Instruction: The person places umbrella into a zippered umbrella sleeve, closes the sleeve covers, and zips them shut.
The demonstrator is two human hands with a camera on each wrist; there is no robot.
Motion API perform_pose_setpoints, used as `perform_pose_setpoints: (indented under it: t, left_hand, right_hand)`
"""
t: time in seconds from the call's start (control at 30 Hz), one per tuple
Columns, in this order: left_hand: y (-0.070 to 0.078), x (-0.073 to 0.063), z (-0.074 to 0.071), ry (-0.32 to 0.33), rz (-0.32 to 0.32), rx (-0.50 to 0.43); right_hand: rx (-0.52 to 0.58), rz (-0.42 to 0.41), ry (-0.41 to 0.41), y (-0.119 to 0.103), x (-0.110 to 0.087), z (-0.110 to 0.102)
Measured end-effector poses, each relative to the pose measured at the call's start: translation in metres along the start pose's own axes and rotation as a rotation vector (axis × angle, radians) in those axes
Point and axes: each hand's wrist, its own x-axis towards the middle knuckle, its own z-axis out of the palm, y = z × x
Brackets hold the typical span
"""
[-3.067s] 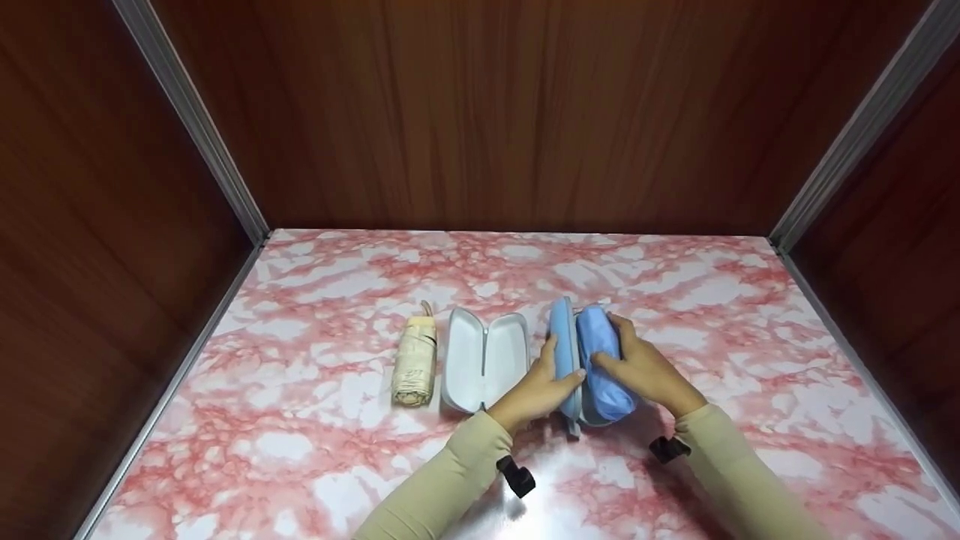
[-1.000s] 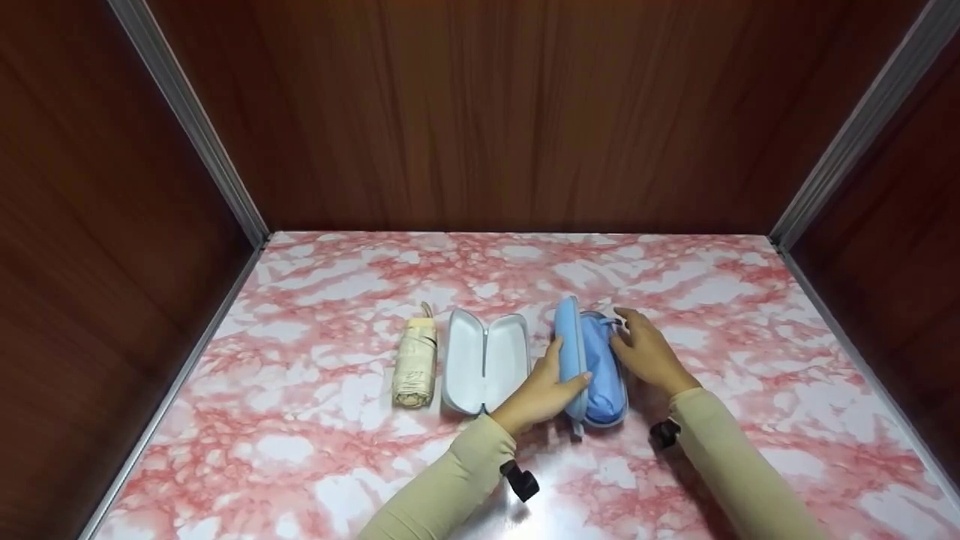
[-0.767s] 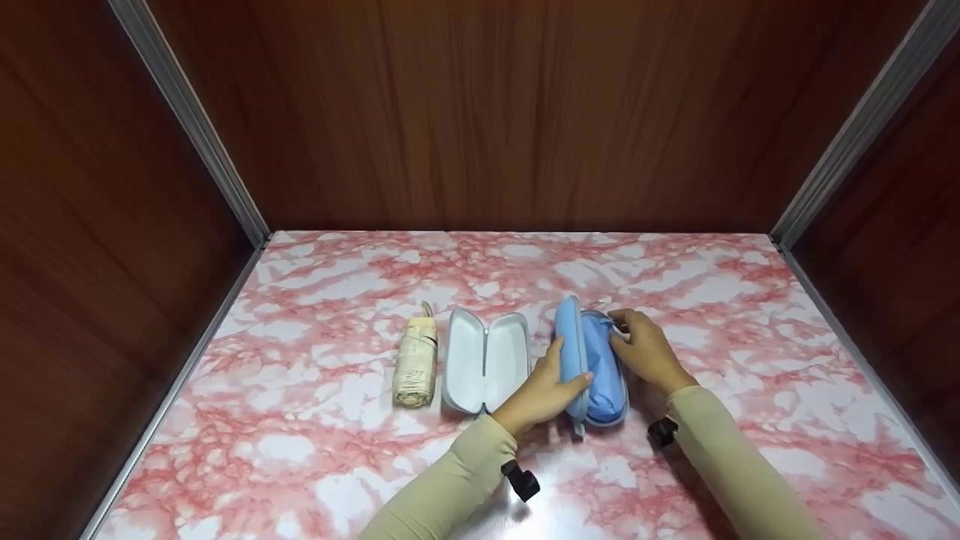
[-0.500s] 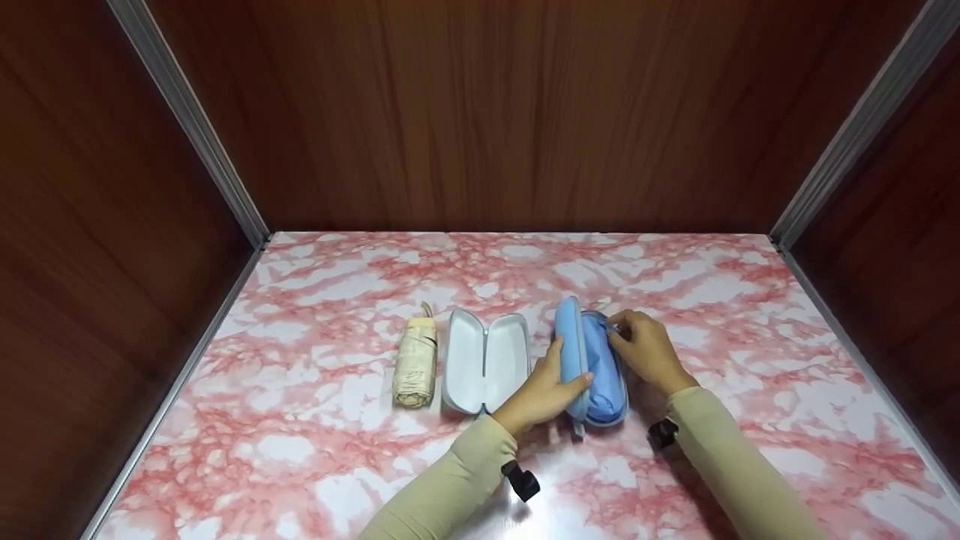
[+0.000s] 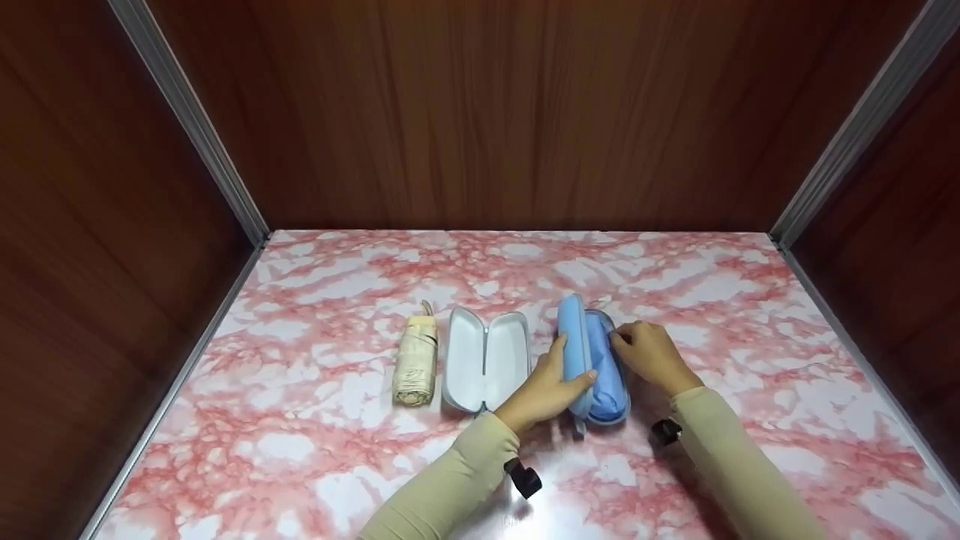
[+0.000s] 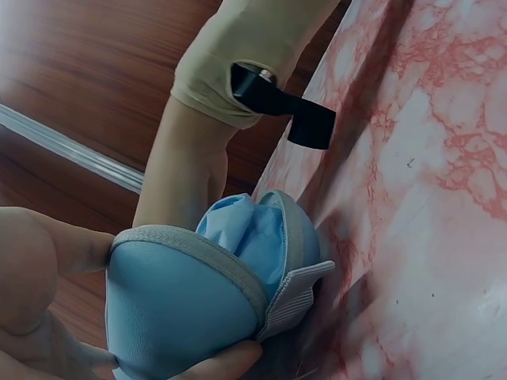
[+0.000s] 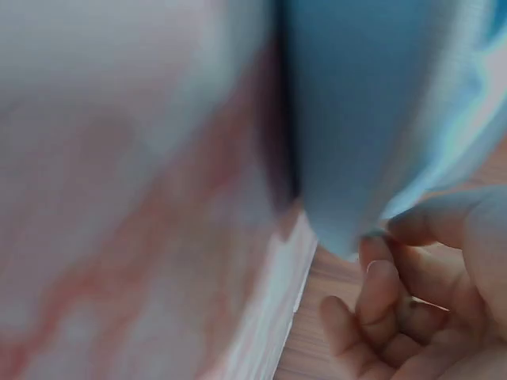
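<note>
I have the left hand (image 5: 547,390) gripping the raised lid of the blue case (image 5: 574,352), its thumb over the lid's edge and its fingers along the outside; the left wrist camera shows me the shell held between them. Just to the right of that hand, in the lower half of the case, lies a blue bundle (image 5: 606,375) of soft, creased cloth, and a pale pull tab (image 6: 297,297) sticks out at the case's near end, past the left thumb. The right hand (image 5: 654,356) is at the bundle's far right part, thumb and forefinger meeting to pinch it at the edge; my right wrist view is blurred, so exactly which bit of cloth they have I cannot make out. To the left of the left hand, near its wrist, a second case (image 5: 506,360) lies spread open, pale inside, and just beyond it, farther from the hand, a cream rolled umbrella (image 5: 415,367) lies with its loop (image 5: 427,307) pointing away from me. Under both hands I see the red-and-white marbled desk (image 5: 315,442), and behind each wrist a black mount (image 5: 523,478) sits at the beige sleeve (image 5: 457,472); well beyond the hands stands a dark wood panel (image 5: 480,112)
</note>
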Motion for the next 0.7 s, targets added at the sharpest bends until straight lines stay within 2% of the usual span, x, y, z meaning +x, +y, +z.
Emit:
perform_pose_setpoints:
  t: [0.1,0.2,0.47,0.63,0.7]
  left_hand:
    - [0.000,0.001,0.001,0.000,-0.006,0.038]
    - [0.000,0.002,0.003,0.006,-0.003,0.101]
    - [-0.003,0.005,0.012,0.032,0.030,0.251]
    - [-0.005,0.007,0.016,0.031,0.112,0.404]
    - [-0.005,0.008,0.017,0.034,0.129,0.439]
  right_hand:
    - [0.020,0.018,-0.075,-0.001,0.002,-0.005]
    - [0.030,0.027,-0.113,-0.001,0.002,-0.007]
    - [0.103,0.069,-0.119,0.006,-0.003,-0.007]
    - [0.139,0.097,-0.097,0.009,-0.005,-0.007]
    - [0.149,0.100,-0.099,0.010,-0.005,-0.007]
